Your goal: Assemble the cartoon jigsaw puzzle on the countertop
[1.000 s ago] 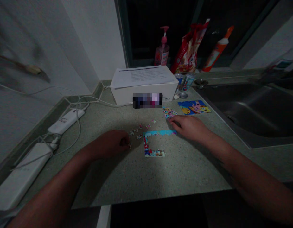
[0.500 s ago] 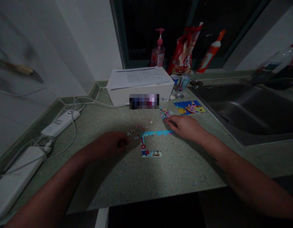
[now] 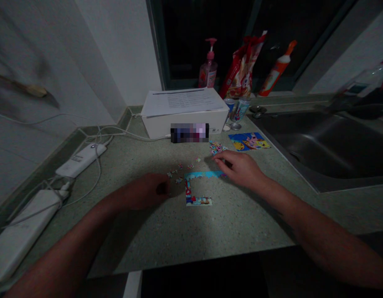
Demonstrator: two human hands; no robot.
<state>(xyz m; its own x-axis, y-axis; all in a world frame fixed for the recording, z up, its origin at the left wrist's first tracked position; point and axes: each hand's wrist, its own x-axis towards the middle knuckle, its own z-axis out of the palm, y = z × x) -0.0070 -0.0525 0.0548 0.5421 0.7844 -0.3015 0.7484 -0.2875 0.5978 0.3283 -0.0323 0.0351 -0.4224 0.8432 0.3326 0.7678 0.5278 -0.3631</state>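
Note:
A partly joined jigsaw lies on the speckled green counter, a blue top edge with a strip running down its left side. My left hand rests curled just left of it, fingers closed near a few loose pieces; what it holds is hidden. My right hand hovers at the jigsaw's top right corner, fingers pinched together, close to a small heap of pieces. A colourful picture card lies beyond that heap.
A white box with a printed sheet on top stands behind the jigsaw. Two white power bricks with cables lie along the left wall. A steel sink is on the right. A pump bottle, a snack bag and an orange bottle stand by the window.
My right hand has lifted slightly and shifted left along the jigsaw's top edge. My left hand has barely moved. The view has shifted a little.

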